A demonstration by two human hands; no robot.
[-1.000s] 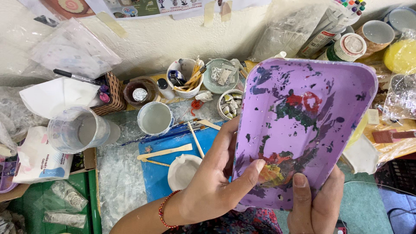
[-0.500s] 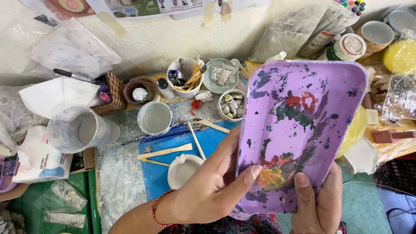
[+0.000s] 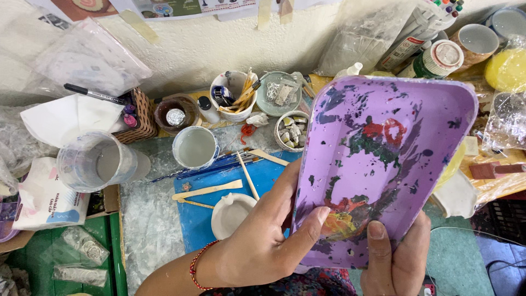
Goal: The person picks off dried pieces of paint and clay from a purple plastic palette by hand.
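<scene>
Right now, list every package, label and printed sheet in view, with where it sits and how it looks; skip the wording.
Tissue pack: left edge, soft white wrapper with blue print.
Clear bags: lower left on green surface, small, transparent.
Labelled tube: top right, white with red-and-dark label.
Labelled jar: top right, round, green-and-white label.
Printed sheets: taped along the wall's top edge, colourful.
Plastic bag: upper left, translucent, crumpled.

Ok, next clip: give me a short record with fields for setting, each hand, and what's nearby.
setting: cluttered craft table
left hand: grips the lower left edge of the purple tray, thumb on its inner face
right hand: holds the tray's bottom edge, thumb on top
tray: tilted up, smeared with red, green and orange paint
nearby: blue mat with wooden sticks, small white dish, plastic cup
</scene>
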